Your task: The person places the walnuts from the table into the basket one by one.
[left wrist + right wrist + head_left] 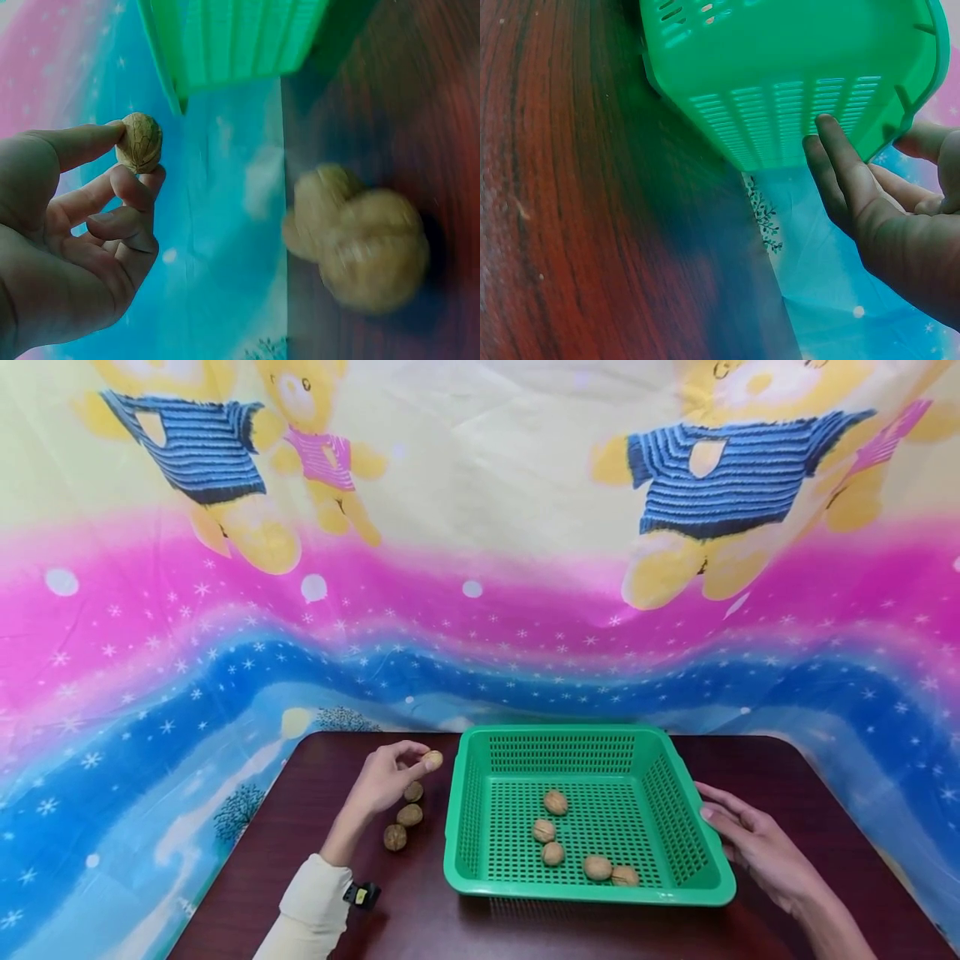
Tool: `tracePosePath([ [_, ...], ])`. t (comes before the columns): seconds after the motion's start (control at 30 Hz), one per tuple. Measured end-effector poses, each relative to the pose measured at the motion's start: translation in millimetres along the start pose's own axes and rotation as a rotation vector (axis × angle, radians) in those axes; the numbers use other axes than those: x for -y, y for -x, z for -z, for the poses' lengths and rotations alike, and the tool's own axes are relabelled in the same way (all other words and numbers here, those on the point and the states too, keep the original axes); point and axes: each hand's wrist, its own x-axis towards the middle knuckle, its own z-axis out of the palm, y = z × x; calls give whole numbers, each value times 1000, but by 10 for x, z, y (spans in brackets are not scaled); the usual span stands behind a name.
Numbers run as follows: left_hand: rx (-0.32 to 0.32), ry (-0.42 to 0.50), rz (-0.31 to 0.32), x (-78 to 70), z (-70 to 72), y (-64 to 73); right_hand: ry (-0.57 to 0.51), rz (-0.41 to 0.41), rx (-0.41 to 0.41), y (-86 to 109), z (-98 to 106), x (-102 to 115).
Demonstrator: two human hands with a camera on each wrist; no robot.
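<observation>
My left hand [386, 781] pinches a walnut [139, 142] between thumb and fingertips, beside the left wall of the green plastic basket [585, 897]. Below that hand, a short row of walnuts [409, 815] lies on the table; in the left wrist view the nearest walnut [375, 251] is blurred. Several more walnuts [555, 802] sit on the basket's slotted floor. My right hand [757, 843] is at the basket's right side, its thumb near the rim. In the right wrist view, extended fingers [847, 161] of that hand lie along the outer slotted wall.
The basket stands on a dark reddish-brown table [255, 893] with rounded far corners. Behind the table's back edge hangs a printed cloth [480, 610] with teddy bears and snowflakes. A dark band with a small box [363, 895] is on the left wrist.
</observation>
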Motion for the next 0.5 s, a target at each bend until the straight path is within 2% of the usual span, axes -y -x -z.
tracePosePath([
  [0.2,24,-10,-46,-225,-140,-71,14,-8,-8,-6,-8,-2],
  [0.5,101,-15,-124,-516,-338,-165,16,-2,-6,-3,-6,-5],
])
